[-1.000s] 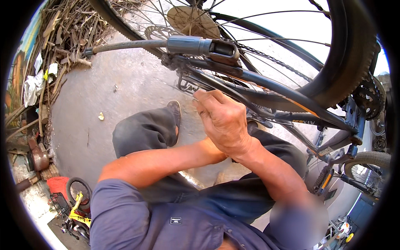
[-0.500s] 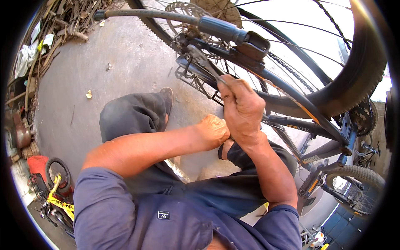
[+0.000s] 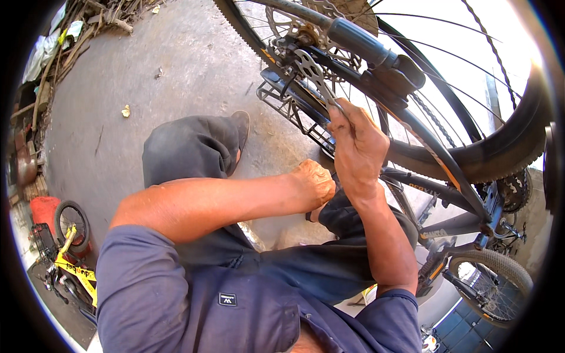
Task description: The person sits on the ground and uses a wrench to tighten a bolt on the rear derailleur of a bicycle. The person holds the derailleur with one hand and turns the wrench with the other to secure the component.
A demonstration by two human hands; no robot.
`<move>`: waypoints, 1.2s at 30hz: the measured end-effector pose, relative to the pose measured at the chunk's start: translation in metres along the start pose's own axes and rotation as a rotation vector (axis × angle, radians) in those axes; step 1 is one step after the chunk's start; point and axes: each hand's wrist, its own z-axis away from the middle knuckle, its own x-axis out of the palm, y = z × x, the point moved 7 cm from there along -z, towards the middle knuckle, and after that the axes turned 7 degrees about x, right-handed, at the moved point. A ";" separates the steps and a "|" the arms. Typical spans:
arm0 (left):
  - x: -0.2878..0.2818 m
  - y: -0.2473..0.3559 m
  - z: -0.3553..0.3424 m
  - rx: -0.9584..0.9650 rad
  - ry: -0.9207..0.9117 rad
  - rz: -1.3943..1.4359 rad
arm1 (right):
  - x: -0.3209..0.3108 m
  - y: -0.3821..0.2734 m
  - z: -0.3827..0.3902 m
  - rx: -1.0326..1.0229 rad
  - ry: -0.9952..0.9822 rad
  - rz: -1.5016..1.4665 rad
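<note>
An upturned black bicycle, marked with orange, stands before me. My right hand is closed on a flat silver multi-hole spanner, whose upper end lies at the rear hub beside the brake disc; whether it fits onto anything I cannot tell. A blue-grey cylindrical fitting on a metal tube crosses above the spanner. A black rack-like frame hangs under the stay. My left hand is curled into a fist just below and left of my right; what it holds, if anything, is hidden.
Branches and scrap wood are piled at the upper left. A small yellow bicycle lies beside a red object at lower left. Another wheel is at lower right. My bent leg rests on the concrete floor.
The spanner has come into clear view, angled up to the hub. My left hand has emerged from behind my right. The bicycle appears further right in the picture.
</note>
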 end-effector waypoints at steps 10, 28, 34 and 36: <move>-0.001 0.002 0.002 -0.024 -0.107 -0.021 | 0.011 0.019 -0.004 0.119 -0.010 -0.063; 0.001 0.004 0.000 -0.025 -0.199 0.019 | 0.000 0.003 -0.005 0.058 0.069 -0.021; -0.002 0.006 0.003 -0.028 -0.240 -0.026 | -0.004 0.009 -0.002 0.032 0.081 -0.084; -0.001 0.007 0.002 -0.017 -0.228 -0.027 | -0.005 0.009 -0.001 0.039 0.074 -0.078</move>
